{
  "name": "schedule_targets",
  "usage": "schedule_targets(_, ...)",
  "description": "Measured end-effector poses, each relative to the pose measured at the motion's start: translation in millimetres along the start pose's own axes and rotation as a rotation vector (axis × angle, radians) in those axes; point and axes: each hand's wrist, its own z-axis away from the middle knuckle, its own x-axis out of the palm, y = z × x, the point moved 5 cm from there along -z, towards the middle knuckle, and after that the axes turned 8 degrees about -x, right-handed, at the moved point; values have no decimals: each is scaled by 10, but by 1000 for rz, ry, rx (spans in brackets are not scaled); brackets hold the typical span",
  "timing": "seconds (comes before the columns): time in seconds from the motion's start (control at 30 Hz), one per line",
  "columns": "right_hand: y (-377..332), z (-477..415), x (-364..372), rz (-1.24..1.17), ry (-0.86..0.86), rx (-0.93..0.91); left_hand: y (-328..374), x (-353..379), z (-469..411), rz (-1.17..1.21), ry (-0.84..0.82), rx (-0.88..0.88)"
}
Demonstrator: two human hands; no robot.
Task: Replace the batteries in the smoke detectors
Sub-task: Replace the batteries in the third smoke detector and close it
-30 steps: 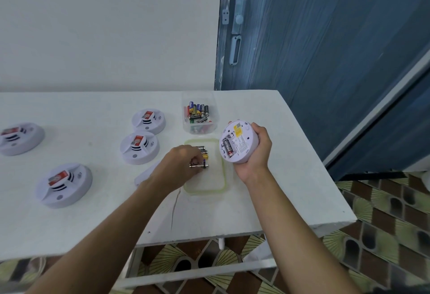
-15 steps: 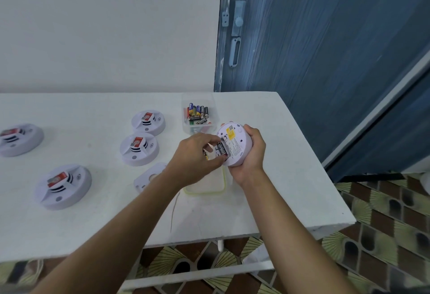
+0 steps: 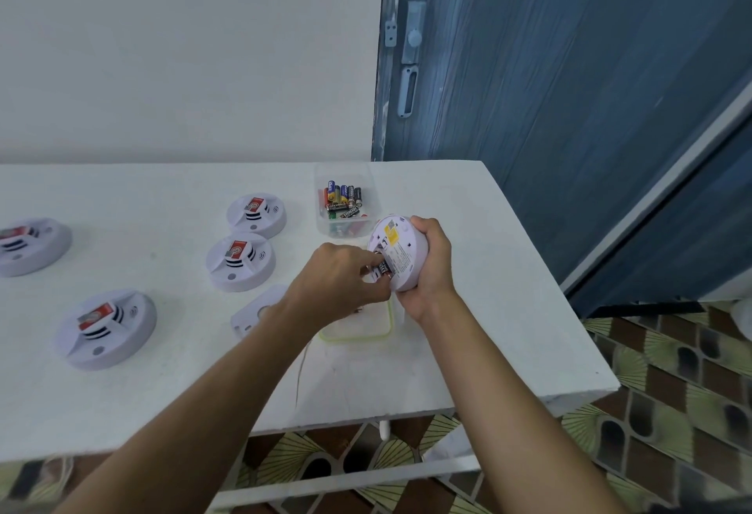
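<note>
The black battery [image 3: 381, 269] that the left hand [image 3: 337, 281] pinches at the back of the smoke detector [image 3: 405, 259] carries white capitals beginning "EX"; the fingers [image 3: 372, 265] hide the rest. The yellow sticker [image 3: 391, 236] on that back, and the grey printed panel [image 3: 401, 263] below it, bear print too small to read. A dark cell lying crosswise [image 3: 349, 212] in the clear tub [image 3: 325, 224] has blurred white lettering. The red labels [image 3: 255, 204] on the other detectors [image 3: 240, 269] on the desk [image 3: 162, 196] show only an illegible grey mark.
</note>
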Motion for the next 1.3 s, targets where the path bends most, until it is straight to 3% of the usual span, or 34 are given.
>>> schedule_targets(0.3, 49, -34, -5, 18, 3, 34, 2, 80, 24, -55, -19, 13)
schedule_targets(0.67, 40, -76, -86, 70, 58, 2, -59, 45, 53, 105, 31, 72)
schedule_targets(0.8, 51, -90, -88, 34, 119, -46, -101, 70, 68, 294, -48, -104)
schedule_targets(0.93, 66, -97, -102, 37, 103, -73, -231, 157, 63, 685, -162, -435)
schedule_targets(1.07, 30, -109, -123, 37, 110, -100, -356, 143, 70, 891, -244, -516)
schedule_targets(1.13, 15, -116, -161, 44, 129, -106, -420, 109, 70, 802, -276, -477)
schedule_targets(1.3, 8, -126, -235, 45, 153, -106, -437, 52, 136, 311, -346, -267)
